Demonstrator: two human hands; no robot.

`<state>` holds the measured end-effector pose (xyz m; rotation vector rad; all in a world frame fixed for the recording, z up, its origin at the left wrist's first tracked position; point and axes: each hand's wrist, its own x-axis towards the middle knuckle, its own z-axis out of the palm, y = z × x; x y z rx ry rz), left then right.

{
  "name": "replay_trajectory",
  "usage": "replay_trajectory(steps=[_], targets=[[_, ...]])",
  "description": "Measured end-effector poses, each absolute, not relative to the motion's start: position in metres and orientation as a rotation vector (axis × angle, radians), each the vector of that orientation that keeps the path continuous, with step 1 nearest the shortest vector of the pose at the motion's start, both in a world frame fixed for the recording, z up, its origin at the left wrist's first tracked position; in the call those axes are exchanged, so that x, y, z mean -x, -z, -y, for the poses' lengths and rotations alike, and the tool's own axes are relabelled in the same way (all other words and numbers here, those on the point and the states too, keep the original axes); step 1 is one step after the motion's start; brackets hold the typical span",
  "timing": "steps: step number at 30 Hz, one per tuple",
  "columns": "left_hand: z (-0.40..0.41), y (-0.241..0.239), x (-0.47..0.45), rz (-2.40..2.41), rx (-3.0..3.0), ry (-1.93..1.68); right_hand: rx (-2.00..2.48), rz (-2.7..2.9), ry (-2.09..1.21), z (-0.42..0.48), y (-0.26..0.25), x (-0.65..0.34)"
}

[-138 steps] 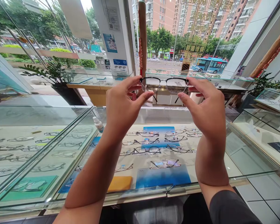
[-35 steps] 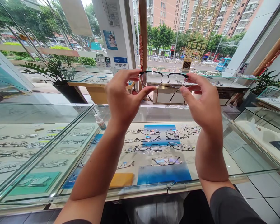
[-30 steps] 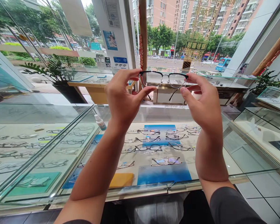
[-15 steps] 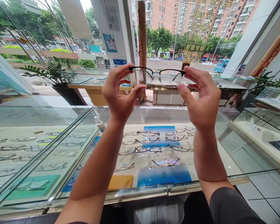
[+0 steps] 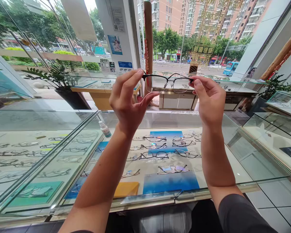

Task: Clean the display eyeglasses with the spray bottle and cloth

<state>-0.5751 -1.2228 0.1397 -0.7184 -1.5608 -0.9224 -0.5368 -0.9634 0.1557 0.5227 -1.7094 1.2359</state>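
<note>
A pair of half-rim eyeglasses [image 5: 157, 76] with a black brow line and thin metal lower rims is held up between my hands, above the glass counter. My left hand [image 5: 129, 100] has its fingertips at the left end of the frame, and its thumb reaches under the left lens. With thumb and fingers closed, my right hand [image 5: 210, 102] pinches the right end near the hinge. One temple arm shows behind the right lens; most of the other is hidden by my left fingers.
Below my hands, the glass display case [image 5: 223, 155] holds several eyeglasses [image 5: 154, 155] on blue cards. A small spray bottle [image 5: 105, 129] stands left of my forearm. Beyond are a wooden-sided counter [image 5: 102, 98], a potted plant [image 5: 70, 97] and a wooden post [image 5: 148, 35] by the window.
The eyeglasses have turned and moved slightly down and right, with a temple arm now showing above the right lens. My right thumb has risen to the hinge. My left hand has shifted right.
</note>
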Motion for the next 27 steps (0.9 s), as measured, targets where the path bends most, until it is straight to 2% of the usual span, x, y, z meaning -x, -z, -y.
replay_trajectory(steps=[4, 12, 27], targets=[[1.226, -0.136, 0.591, 1.545, 0.771, 0.942, -0.523, 1.656, -1.370, 0.966, -0.157, 0.533], [1.228, -0.131, 0.613, 1.544, 0.841, 0.970, -0.523, 1.655, -1.263, 0.969, -0.154, 0.531], [1.227, -0.144, 0.560, 1.514, 0.765, 0.682, -0.564, 1.698, -1.474, 0.961, -0.159, 0.538]])
